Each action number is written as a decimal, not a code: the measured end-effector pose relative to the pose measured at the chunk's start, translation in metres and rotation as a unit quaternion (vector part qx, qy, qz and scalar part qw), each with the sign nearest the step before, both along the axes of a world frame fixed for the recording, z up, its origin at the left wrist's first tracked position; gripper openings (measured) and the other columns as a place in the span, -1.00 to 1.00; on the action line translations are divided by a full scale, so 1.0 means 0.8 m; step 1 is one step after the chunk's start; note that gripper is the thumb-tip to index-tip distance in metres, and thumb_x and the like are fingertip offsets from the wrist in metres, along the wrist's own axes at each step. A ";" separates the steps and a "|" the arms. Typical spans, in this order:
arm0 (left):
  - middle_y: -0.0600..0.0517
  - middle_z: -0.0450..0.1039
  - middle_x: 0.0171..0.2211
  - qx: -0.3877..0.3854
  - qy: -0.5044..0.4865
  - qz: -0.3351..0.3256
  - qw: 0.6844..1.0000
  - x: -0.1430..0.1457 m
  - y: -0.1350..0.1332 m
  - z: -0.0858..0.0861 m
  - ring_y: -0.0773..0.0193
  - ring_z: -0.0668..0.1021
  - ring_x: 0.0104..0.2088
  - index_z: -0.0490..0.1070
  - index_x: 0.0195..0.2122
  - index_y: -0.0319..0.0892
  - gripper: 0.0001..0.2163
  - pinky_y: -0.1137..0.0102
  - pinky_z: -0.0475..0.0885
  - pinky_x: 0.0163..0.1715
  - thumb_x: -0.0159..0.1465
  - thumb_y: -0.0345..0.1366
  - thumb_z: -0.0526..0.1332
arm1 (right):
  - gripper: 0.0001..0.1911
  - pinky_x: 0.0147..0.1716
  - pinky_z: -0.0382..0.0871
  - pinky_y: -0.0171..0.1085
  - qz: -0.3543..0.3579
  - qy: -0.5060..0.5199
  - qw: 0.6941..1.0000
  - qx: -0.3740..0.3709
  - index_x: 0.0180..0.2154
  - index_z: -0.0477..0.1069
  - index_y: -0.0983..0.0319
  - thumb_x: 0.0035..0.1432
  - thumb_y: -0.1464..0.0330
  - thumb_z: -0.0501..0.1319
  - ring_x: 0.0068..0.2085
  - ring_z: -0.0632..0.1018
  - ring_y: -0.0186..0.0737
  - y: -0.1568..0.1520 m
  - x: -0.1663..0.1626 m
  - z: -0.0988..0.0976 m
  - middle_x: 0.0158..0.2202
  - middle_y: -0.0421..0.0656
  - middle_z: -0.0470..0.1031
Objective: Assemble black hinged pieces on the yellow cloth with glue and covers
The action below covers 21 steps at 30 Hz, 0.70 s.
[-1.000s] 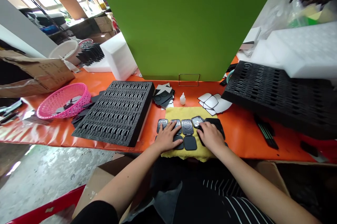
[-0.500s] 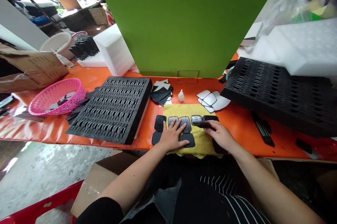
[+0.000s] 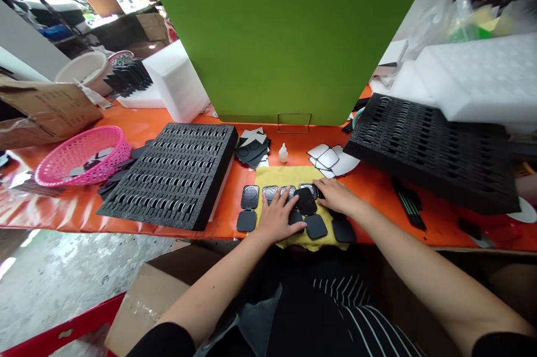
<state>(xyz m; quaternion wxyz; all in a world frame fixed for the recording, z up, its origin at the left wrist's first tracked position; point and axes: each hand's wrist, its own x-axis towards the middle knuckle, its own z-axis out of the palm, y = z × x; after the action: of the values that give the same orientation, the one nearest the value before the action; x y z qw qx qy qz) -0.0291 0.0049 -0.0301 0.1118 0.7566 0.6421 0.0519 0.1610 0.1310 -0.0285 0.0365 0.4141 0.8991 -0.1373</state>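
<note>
My left hand [image 3: 277, 216] lies with fingers spread over several hinged black square cases, which look like compact mirrors. Its thumb reaches toward the lower half of a case [image 3: 316, 226] whose round-marked upper half [image 3: 305, 201] overlaps a silvery panel. My right hand [image 3: 338, 197] has its fingers and thumb around the upper part of the rightmost case [image 3: 344, 231]; much of that part is hidden. At the left, another case [image 3: 250, 197] lies unfolded, partly off the yellow cloth [image 3: 289, 174].
A slotted black foam tray [image 3: 180, 167] stands at the left, another [image 3: 432, 150] tilts at the right. Behind the cloth are a small white bottle [image 3: 283, 153], white-faced pieces [image 3: 329, 156] and black sheets [image 3: 253, 150]. A pink basket [image 3: 123, 147] and a green panel [image 3: 289, 38] are farther out.
The dark piece that was raised in my right hand is no longer held up. An unfolded case now lies beside my left hand. My right hand has moved lower and forward.
</note>
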 end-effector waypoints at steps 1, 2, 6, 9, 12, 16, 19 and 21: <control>0.00 -0.25 0.25 0.002 -0.004 -0.006 1.000 0.011 0.001 -0.001 -0.05 -0.11 0.21 -0.11 0.20 0.01 -0.26 -0.16 -0.32 0.07 0.05 0.27 -0.12 | -0.42 -0.15 0.26 -0.14 -0.001 -0.011 1.000 0.001 -0.01 0.26 0.23 -0.15 0.32 0.23 -0.07 0.36 0.00 0.005 -0.003 0.001 -0.08 -0.01 0.35; 0.00 -0.25 0.25 -0.001 -0.009 -0.016 1.000 0.022 0.002 -0.002 -0.05 -0.10 0.21 -0.13 0.21 0.00 -0.23 -0.16 -0.31 0.07 0.03 0.29 -0.13 | -0.47 -0.18 0.27 -0.16 -0.005 -0.017 1.000 0.005 -0.06 0.30 0.25 -0.17 0.34 0.24 -0.10 0.37 0.00 0.010 -0.006 0.001 -0.13 0.00 0.37; -0.02 -0.18 0.24 -0.023 -0.016 -0.049 0.998 0.046 0.013 -0.010 -0.08 -0.08 0.20 -0.10 0.20 -0.01 -0.21 -0.19 -0.29 0.05 0.01 0.32 -0.17 | -0.67 -0.19 0.26 -0.17 -0.049 -0.003 0.998 0.041 -0.19 0.34 0.30 -0.07 0.35 0.16 -0.13 0.37 -0.03 0.032 -0.004 0.013 -0.20 0.02 0.37; 0.04 -0.13 0.24 -0.020 -0.013 -0.066 0.998 0.041 0.026 -0.014 -0.08 -0.07 0.20 -0.05 0.18 0.06 -0.28 -0.19 -0.30 0.05 0.04 0.30 -0.18 | -0.81 -0.20 0.27 -0.18 -0.073 0.089 0.991 0.073 -0.26 0.35 0.24 0.04 0.38 0.07 -0.17 0.39 -0.11 0.037 0.017 0.031 -0.25 -0.07 0.41; 0.05 -0.14 0.24 -0.022 -0.010 -0.062 0.998 0.033 0.034 -0.016 -0.09 -0.07 0.20 -0.06 0.18 0.10 -0.31 -0.19 -0.27 0.05 0.06 0.28 -0.18 | -0.80 -0.10 0.24 -0.17 -0.008 0.202 0.977 0.075 -0.30 0.37 0.19 0.04 0.48 0.04 -0.11 0.38 -0.17 0.016 0.048 0.042 -0.22 -0.17 0.44; 0.03 -0.20 0.25 -0.004 0.000 -0.059 0.998 0.030 0.036 -0.021 -0.06 -0.12 0.21 -0.12 0.20 0.08 -0.31 -0.17 -0.29 0.05 0.08 0.26 -0.21 | -0.69 0.06 0.14 -0.11 0.013 0.262 0.961 0.093 -0.21 0.37 0.16 0.05 0.53 0.01 0.00 0.35 -0.21 -0.041 0.100 0.027 -0.08 -0.20 0.40; 0.00 -0.23 0.25 -0.005 0.008 -0.085 0.996 0.029 0.035 -0.023 -0.06 -0.14 0.22 -0.17 0.21 0.03 -0.21 -0.13 -0.32 0.07 0.01 0.32 -0.18 | -0.58 0.06 0.18 -0.15 -0.026 0.246 0.963 0.107 -0.13 0.36 0.17 0.03 0.58 -0.06 0.06 0.31 -0.24 -0.074 0.142 0.000 0.01 -0.18 0.34; -0.02 -0.25 0.25 -0.008 0.015 -0.097 0.995 0.029 0.035 -0.022 -0.07 -0.14 0.22 -0.20 0.22 -0.01 -0.15 -0.10 -0.31 0.08 -0.03 0.34 -0.16 | -0.49 0.07 0.18 -0.14 -0.045 0.187 0.976 0.097 -0.09 0.35 0.17 -0.01 0.63 -0.10 0.10 0.27 -0.24 -0.085 0.167 -0.017 0.05 -0.19 0.30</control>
<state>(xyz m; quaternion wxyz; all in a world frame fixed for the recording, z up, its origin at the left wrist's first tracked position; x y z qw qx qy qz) -0.0062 0.0329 -0.0479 0.1127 0.8152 0.5675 0.0250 0.2949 0.0629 -0.0417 -0.1791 0.4230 0.8792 -0.1262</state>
